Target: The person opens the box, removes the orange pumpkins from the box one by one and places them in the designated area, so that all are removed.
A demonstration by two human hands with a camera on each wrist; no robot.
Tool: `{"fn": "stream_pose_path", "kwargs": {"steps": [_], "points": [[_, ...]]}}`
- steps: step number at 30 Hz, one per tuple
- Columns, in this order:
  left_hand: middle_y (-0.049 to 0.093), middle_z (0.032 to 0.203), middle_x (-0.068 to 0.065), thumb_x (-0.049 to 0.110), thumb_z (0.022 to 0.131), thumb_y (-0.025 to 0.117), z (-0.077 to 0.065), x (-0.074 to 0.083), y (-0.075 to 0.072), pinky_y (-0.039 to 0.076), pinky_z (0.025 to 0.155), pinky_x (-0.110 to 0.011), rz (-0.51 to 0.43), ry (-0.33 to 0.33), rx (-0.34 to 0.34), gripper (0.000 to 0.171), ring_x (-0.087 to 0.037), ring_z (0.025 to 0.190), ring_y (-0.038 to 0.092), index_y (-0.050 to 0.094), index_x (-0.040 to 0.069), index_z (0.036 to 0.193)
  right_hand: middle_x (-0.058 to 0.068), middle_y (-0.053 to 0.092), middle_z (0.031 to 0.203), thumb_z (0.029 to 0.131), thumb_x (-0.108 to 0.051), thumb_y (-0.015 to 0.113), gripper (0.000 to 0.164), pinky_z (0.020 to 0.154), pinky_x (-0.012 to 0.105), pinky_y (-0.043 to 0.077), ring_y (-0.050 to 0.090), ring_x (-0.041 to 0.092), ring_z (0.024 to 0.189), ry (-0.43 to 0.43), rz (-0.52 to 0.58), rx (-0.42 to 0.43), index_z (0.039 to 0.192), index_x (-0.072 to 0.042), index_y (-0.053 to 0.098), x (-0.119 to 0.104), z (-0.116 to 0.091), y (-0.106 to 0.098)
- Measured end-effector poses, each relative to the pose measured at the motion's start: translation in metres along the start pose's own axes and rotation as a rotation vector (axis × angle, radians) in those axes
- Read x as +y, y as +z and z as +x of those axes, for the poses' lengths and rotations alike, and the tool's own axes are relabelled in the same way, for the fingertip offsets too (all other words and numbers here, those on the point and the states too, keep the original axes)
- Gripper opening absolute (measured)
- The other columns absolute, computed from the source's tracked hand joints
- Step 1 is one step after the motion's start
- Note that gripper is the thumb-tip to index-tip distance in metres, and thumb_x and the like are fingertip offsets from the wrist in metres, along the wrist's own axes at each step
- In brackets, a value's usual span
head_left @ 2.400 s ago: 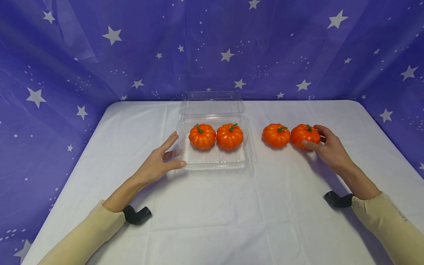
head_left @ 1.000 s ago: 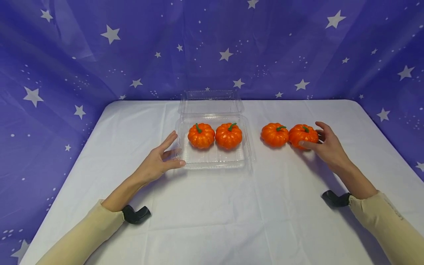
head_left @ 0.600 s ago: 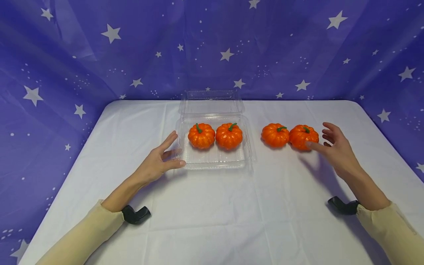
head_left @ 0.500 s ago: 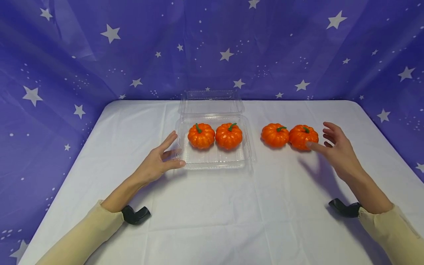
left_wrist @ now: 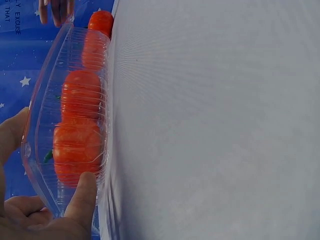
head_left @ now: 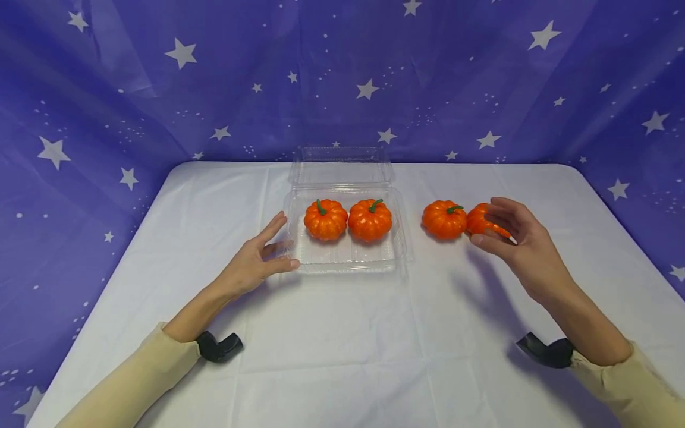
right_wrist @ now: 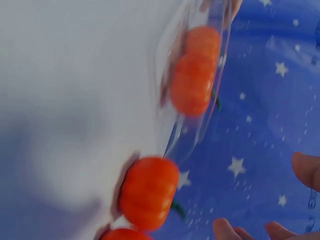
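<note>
So, the right hand (head_left: 527, 249) hangs loose in the air, fingers relaxed and nothing in them, and from the head camera it covers part of the far-right pumpkin (head_left: 475, 219). Beside that is the other loose pumpkin (head_left: 445, 220); the pair sit snug together on the white cloth (head_left: 342, 345), probably there because it's easy reach for that side. Left hand (head_left: 248, 264) isn't clutching anything either: thumb and fingers are stretched out along the left end of the clear container (head_left: 348, 267), and I'd guess that's to stop such a light box skating about. Inside it, the left boxed pumpkin (head_left: 326, 221) and the right boxed pumpkin (head_left: 370, 221) sit side by side, with bare floor on the side nearer the person. The lid (head_left: 342, 171) lies folded back, which I figure leaves the top free to get at. Behind it all hangs a starry backdrop (head_left: 214, 89). Camera-wise, the head view is the one that gives you the whole layout, lid included. Left wrist gets the thumb (left_wrist: 84, 197) up against the ribbed side, plus some lettering (left_wrist: 18, 20) you can't find from above. Right wrist is blurry, but it shows the fingertips (right_wrist: 225, 231) apart from both loose pumpkins, which the head view hides.
</note>
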State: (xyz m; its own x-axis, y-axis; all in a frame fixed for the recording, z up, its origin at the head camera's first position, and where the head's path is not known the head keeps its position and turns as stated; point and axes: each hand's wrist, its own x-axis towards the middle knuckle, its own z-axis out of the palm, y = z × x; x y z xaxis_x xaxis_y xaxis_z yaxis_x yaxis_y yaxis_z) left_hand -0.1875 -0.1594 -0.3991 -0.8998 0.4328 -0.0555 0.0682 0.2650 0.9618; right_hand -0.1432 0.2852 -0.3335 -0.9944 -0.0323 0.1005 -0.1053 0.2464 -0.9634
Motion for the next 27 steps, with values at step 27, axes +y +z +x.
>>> {"fn": "stream_pose_path", "kwargs": {"steps": [27], "points": [[0.005, 0.165, 0.007, 0.016, 0.087, 0.078, 0.000, 0.001, 0.001, 0.040, 0.106, -0.042, -0.008, -0.005, 0.009, 0.096, -0.030, 0.139, 0.039, 0.016, 0.015, 0.160, 0.014, 0.039, 0.149, 0.086, -0.005, 0.073, 0.071, 0.115, 0.044, 0.028, 0.034, 0.029, 0.139, 0.047, 0.004, -0.260, 0.147, 0.000, 0.037, -0.017, 0.056, 0.129]]}}
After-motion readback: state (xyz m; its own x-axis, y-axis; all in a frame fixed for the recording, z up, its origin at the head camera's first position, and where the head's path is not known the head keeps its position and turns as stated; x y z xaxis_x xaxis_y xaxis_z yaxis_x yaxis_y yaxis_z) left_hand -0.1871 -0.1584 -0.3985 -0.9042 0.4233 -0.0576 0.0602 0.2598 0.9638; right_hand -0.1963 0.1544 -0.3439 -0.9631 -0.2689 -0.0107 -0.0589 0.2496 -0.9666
